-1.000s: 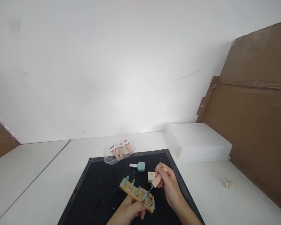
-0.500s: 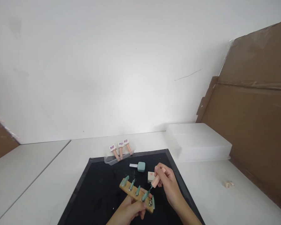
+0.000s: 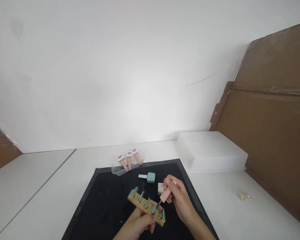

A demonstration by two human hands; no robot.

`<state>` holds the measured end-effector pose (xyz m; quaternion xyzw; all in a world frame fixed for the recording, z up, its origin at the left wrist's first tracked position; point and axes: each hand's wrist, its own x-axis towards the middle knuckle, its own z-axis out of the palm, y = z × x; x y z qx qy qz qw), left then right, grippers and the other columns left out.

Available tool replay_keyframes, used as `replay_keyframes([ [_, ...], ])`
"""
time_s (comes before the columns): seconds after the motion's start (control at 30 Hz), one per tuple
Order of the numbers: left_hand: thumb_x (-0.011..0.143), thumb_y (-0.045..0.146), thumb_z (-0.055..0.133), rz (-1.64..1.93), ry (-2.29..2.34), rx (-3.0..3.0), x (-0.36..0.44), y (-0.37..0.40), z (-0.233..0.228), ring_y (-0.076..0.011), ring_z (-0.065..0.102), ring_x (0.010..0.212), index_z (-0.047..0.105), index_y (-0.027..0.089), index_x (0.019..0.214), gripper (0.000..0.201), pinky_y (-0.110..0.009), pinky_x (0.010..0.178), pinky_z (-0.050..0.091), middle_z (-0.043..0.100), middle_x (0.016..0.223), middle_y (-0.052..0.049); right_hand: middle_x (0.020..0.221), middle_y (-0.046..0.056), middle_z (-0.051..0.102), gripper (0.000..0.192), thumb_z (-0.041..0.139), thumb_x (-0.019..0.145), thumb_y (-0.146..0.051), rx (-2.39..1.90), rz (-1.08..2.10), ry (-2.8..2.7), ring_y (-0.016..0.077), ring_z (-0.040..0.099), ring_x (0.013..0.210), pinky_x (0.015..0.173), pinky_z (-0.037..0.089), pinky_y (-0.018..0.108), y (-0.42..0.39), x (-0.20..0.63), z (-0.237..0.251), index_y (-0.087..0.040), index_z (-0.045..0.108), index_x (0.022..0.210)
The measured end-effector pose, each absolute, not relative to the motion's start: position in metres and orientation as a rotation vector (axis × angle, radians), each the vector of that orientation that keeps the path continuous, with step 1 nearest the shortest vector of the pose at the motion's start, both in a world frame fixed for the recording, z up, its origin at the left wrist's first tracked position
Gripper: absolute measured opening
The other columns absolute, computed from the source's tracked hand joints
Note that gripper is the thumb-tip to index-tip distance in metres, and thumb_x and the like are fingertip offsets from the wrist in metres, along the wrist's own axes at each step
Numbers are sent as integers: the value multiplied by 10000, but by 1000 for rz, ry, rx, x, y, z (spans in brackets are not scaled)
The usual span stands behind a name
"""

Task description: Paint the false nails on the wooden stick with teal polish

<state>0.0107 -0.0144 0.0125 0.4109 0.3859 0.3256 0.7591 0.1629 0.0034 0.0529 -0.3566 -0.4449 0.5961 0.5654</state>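
While the left hand (image 3: 137,224) clamps the wooden bar (image 3: 145,207) from below, fingers curled shut around its near edge, the right hand (image 3: 177,196) pinches a pink brush cap (image 3: 166,192) between thumb and fingertips, closed tight on it. The brush tip meets one of the teal nail tips (image 3: 155,208) near the bar's right end. Five such tips stand up along the bar, which is held tilted above the black mat (image 3: 107,203), clear of it.

To do this stroke well, the bar should likely be kept steady and angled toward the brush, with the brush drawn lightly along the tip from base to point so the coat lies even; a loaded brush pressed hard would probably flood the edges. Bracing the right wrist on the mat or against the left hand would help.

Just behind the right hand sits the open bottle (image 3: 160,188), and beyond it a teal bottle (image 3: 148,177) lies on its side. Three more pink-capped bottles (image 3: 129,159) rest in a clear tray (image 3: 120,171) at the mat's far edge, on the white table (image 3: 230,213).
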Motion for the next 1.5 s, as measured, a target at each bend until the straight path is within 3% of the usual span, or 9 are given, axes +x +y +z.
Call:
replay_keyframes([
  [1.5, 541, 297, 665, 700, 815, 912, 13, -17, 12, -65, 389, 440, 587, 149, 800, 308, -230, 489, 297, 515, 561, 38, 405, -74, 372, 373, 555, 754, -451, -997, 1346, -986, 63, 280, 359, 379, 244, 194, 13, 164, 48, -179, 445, 525],
])
